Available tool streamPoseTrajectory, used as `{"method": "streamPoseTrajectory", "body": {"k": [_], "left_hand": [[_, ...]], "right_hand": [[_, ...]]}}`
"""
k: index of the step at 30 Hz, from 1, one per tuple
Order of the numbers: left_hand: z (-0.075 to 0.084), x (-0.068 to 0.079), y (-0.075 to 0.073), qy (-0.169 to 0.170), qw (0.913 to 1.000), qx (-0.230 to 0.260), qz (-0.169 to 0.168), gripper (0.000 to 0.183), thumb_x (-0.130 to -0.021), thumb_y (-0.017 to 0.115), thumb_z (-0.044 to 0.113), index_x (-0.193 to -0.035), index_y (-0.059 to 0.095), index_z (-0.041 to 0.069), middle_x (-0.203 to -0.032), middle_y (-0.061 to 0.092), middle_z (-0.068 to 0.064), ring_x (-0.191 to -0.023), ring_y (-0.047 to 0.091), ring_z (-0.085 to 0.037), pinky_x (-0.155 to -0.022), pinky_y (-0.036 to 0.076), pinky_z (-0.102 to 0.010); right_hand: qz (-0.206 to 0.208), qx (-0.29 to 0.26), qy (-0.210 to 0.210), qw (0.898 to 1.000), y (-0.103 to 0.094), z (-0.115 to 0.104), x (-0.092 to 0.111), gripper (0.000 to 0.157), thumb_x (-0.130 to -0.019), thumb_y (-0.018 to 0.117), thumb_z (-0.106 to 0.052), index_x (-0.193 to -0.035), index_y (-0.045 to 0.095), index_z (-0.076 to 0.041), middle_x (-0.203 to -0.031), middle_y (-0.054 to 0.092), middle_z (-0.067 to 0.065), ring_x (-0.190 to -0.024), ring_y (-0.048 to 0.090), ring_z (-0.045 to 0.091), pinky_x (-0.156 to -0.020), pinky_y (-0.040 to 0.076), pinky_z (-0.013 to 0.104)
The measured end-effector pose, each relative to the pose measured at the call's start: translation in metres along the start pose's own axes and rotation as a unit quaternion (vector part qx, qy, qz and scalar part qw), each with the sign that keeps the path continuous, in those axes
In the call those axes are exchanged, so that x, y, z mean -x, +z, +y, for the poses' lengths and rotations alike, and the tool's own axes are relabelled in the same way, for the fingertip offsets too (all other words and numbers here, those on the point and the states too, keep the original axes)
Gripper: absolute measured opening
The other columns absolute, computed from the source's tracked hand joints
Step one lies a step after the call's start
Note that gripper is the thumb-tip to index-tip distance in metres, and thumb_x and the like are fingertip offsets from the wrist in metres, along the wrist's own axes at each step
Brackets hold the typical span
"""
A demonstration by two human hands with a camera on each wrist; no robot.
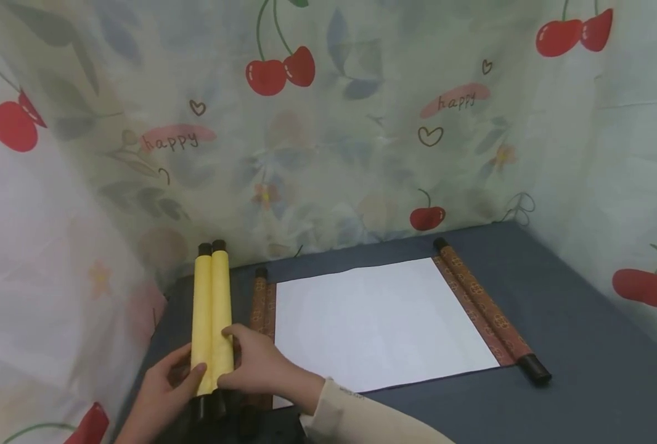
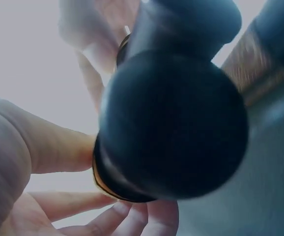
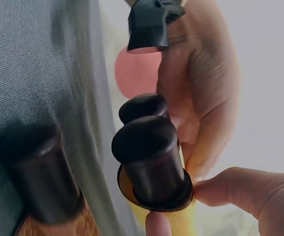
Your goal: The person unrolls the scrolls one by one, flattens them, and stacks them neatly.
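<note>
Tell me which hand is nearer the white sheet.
Right. The right hand holds the yellow scroll on the side facing the white sheet; the left hand holds its opposite side, farther away.

Legible: one word, twice, head view, both on the cherry-print back curtain [image 1: 339, 166]. Left "happy" [image 1: 170, 142] in dark handwritten-style lowercase over a pink smear, outline heart [image 1: 198, 108] above. Right "happy" [image 1: 456, 100], same style, also on pink; small heart [image 1: 487, 66] above its right end, bigger heart [image 1: 431, 136] below its left. Right sleeve [image 1: 342, 410]: tiny dark lettering [image 1: 352, 393] near cuff, too small to read.
</note>
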State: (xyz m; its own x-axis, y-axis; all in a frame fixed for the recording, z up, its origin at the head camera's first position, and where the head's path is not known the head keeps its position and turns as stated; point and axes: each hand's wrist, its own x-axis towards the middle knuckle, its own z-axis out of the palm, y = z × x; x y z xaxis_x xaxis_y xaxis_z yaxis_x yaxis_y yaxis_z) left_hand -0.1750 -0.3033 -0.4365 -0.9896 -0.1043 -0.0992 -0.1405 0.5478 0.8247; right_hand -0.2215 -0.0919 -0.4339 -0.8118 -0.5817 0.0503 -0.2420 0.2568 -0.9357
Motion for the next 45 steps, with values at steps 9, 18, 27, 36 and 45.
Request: {"method": "streamPoseTrajectory", "body": {"k": [9, 18, 27, 36, 45], "left_hand": [[0.017, -0.002, 0.032, 0.074, 0.9969, 0.027, 0.011, 0.061, -0.105, 0.069, 0.025, -0.154, 0.048, -0.004, -0.147, 0.058, -0.034, -0.125, 0.068, -0.046, -0.084, 0.065, -0.039], [0.031, -0.011, 0.065, 0.073, 0.9947, 0.071, -0.011, 0.060, -0.103, 0.072, 0.022, -0.154, 0.050, 0.000, -0.148, 0.058, -0.030, -0.120, 0.071, -0.042, -0.076, 0.066, -0.037], [0.049, -0.015, 0.101, 0.103, 0.9858, 0.129, -0.030, 0.057, -0.101, 0.072, 0.010, -0.153, 0.052, -0.004, -0.137, 0.066, -0.030, -0.112, 0.075, -0.038, -0.076, 0.065, -0.034], [0.068, -0.019, 0.126, 0.141, 0.9778, 0.148, -0.046, 0.054, -0.100, 0.073, 0.009, -0.151, 0.055, 0.000, -0.139, 0.065, -0.026, -0.111, 0.074, -0.036, -0.072, 0.065, -0.034], [0.087, -0.022, 0.148, 0.155, 0.9777, 0.135, -0.045, 0.053, -0.101, 0.072, 0.010, -0.152, 0.057, 0.006, -0.142, 0.065, -0.020, -0.114, 0.071, -0.035, -0.072, 0.065, -0.033]], "right_hand": [[0.021, -0.008, -0.016, 1.000, -0.030, 0.010, 0.016, 0.080, -0.079, 0.083, -0.009, -0.152, 0.051, -0.008, -0.111, 0.065, 0.001, -0.081, 0.066, 0.007, -0.067, 0.056, 0.020], [0.047, -0.017, 0.021, 0.999, -0.058, 0.022, 0.039, 0.080, -0.078, 0.085, -0.009, -0.151, 0.051, -0.013, -0.117, 0.063, 0.007, -0.086, 0.068, 0.014, -0.063, 0.057, 0.027], [0.071, -0.020, 0.033, 0.997, -0.083, 0.036, 0.061, 0.081, -0.077, 0.084, -0.008, -0.151, 0.051, -0.011, -0.117, 0.062, 0.011, -0.089, 0.069, 0.018, -0.065, 0.057, 0.031], [0.090, -0.004, 0.021, 0.996, -0.111, 0.040, 0.083, 0.081, -0.080, 0.084, -0.010, -0.153, 0.048, -0.012, -0.122, 0.061, 0.016, -0.093, 0.069, 0.023, -0.069, 0.059, 0.034], [0.103, 0.026, 0.013, 0.994, -0.132, 0.045, 0.095, 0.080, -0.081, 0.083, -0.010, -0.153, 0.047, -0.012, -0.122, 0.061, 0.017, -0.093, 0.069, 0.021, -0.068, 0.059, 0.033]]}}
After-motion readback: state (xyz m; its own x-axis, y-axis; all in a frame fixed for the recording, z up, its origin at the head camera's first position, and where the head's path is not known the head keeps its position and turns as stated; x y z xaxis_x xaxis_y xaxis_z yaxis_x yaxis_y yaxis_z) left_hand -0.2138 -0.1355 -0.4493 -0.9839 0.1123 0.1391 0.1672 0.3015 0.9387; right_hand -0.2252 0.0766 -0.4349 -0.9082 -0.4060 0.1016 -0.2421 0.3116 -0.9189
